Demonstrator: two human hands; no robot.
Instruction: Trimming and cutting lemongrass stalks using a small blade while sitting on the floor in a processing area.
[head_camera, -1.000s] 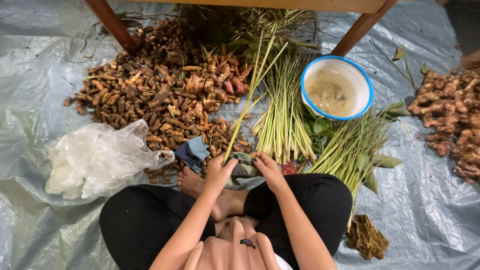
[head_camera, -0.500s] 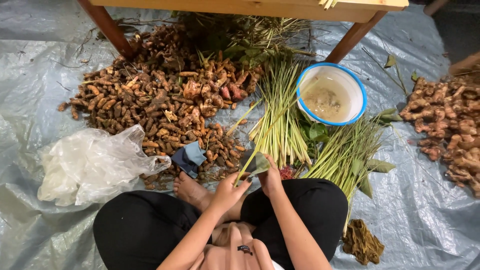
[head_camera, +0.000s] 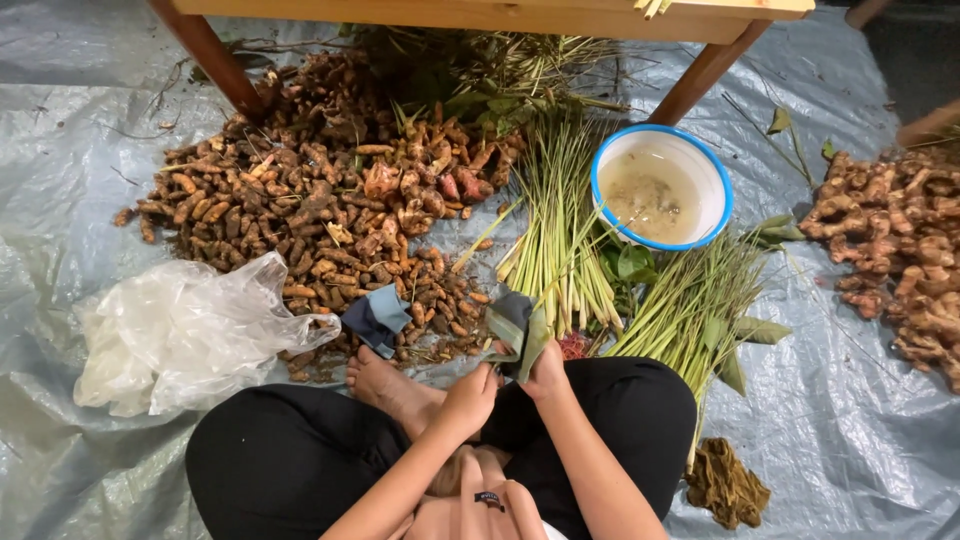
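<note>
Person sat cross-legged on a grey plastic tarp (head_camera: 60, 180), black trousers, bare foot (head_camera: 385, 380) poking out left of the hands; both hands met just in front of the knees on a folded dark green-grey cloth (head_camera: 518, 325). Left hand (head_camera: 468, 395) was closed, fingers pinching the cloth's lower left edge; right hand (head_camera: 547, 375) was closed too, thumb and fingers clamped on the cloth's lower right part; the cloth stood up between them, its top leaning against the base of the lemongrass bundle (head_camera: 560, 230); whether a stalk sat wrapped inside it, cannot tell.

Around them: big heap of brown turmeric roots (head_camera: 300, 200) up left, reaching back to a wooden table leg (head_camera: 215, 55); a small blue cloth (head_camera: 378, 315) lay on the near edge of that heap, just beside the foot; crumpled clear plastic bag (head_camera: 180, 330) left of that, touching the heap. White bowl with blue rim (head_camera: 662, 185) held cloudy water, just right of the lemongrass; a second fan of thin green stalks (head_camera: 700, 300) with leaves ran from below the bowl to the right knee. Pile of ginger roots (head_camera: 900, 250) at far right, well apart from the hands; a brownish rag (head_camera: 728, 485) lay on the tarp by the right knee.
</note>
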